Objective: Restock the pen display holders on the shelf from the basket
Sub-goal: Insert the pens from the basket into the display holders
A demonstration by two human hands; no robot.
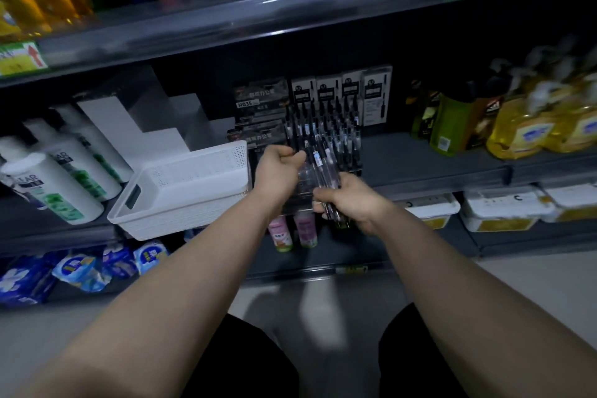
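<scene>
A clear tiered pen display holder, filled with several black-capped pens, stands on the middle shelf. A second, darker holder stands just left of it. My right hand grips a bundle of clear-barrelled pens in front of the holders. My left hand pinches the top of one pen of that bundle, fingers curled. The white plastic basket rests tilted on the shelf edge to the left of my hands; its inside is hidden.
White shampoo bottles stand left of the basket, yellow and green bottles to the right. White boxes sit behind the basket. The lower shelf holds blue packets, two small bottles and white tubs.
</scene>
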